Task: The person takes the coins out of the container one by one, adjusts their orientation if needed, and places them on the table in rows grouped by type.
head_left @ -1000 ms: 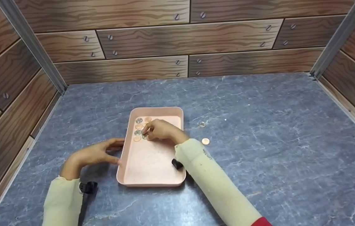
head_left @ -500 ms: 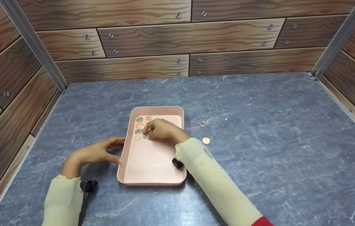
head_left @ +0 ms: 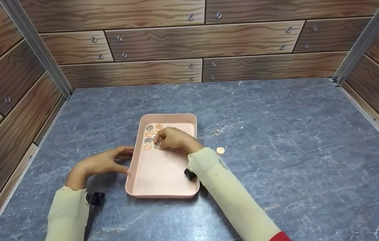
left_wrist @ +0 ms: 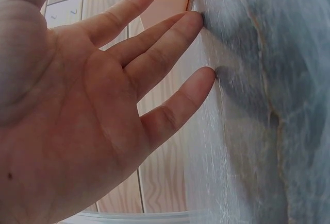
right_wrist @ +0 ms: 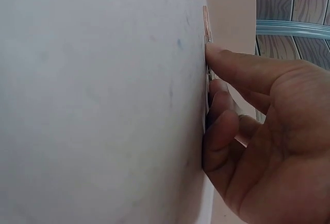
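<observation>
A pink rectangular tray (head_left: 164, 180) lies on the table, with several silver and copper coins grouped at its far left. My right hand (head_left: 174, 138) reaches into it with bent fingers, holding a silver coin (head_left: 156, 146) against the tray floor between thumb and fingertips. In the right wrist view the thumb (right_wrist: 237, 67) meets the edges of flat coins, partly hidden by the fingers. Beside the held coin lies a copper coin (head_left: 147, 147). Spread and fairly straight, the fingers of my left hand (head_left: 100, 164) rest at the tray's left wall, the thumb touching it.
Right of the tray, a silver coin (head_left: 217, 133) and a copper coin (head_left: 220, 150) lie apart on the blue-grey marbled table (head_left: 293, 150). Wood-patterned walls (head_left: 156, 72) enclose the back and both sides. The right forearm crosses over the tray's right rim.
My right fingertips have shifted very slightly to the right over the coins, uncovering a bit more of them. The left hand stays at the tray wall.
</observation>
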Available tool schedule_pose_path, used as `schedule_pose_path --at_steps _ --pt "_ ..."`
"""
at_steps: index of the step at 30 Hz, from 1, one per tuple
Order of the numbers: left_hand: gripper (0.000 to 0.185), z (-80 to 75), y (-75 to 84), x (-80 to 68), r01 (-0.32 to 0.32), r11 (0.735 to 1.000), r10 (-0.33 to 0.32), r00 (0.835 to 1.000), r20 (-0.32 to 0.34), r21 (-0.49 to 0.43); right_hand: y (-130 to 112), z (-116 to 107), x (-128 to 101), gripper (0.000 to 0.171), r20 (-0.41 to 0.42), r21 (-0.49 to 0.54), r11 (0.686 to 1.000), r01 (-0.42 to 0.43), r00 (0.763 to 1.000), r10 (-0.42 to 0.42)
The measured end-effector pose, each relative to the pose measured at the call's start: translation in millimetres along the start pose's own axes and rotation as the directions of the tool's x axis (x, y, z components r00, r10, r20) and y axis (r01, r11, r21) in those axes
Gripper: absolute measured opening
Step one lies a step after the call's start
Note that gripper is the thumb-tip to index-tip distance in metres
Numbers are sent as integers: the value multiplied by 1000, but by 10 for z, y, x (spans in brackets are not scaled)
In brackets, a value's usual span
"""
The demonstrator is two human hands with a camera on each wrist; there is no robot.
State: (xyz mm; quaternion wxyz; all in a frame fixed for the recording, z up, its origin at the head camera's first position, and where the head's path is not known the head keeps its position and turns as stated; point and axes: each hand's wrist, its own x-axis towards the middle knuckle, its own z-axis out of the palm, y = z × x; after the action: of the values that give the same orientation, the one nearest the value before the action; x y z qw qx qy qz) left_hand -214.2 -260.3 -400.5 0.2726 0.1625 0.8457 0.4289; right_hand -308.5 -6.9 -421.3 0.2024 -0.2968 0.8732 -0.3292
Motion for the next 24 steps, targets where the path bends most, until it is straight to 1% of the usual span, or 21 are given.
schedule_pose_path --at_steps 4,11,19,24 --pt "85 1 0 3 -4 1000 4 1000 0 3 4 -1 -1 22 -2 7 1000 3 1000 -3" --pt "85 8 -27 17 -40 998 40 999 11 -47 11 3 0 23 -20 13 999 32 999 -32" --pt "85 5 -29 12 -33 999 33 999 3 -28 22 8 0 25 -33 47 999 19 999 -17" --pt "85 4 -12 10 -17 1000 17 1000 2 -18 23 7 -5 25 -38 65 998 13 999 -11"
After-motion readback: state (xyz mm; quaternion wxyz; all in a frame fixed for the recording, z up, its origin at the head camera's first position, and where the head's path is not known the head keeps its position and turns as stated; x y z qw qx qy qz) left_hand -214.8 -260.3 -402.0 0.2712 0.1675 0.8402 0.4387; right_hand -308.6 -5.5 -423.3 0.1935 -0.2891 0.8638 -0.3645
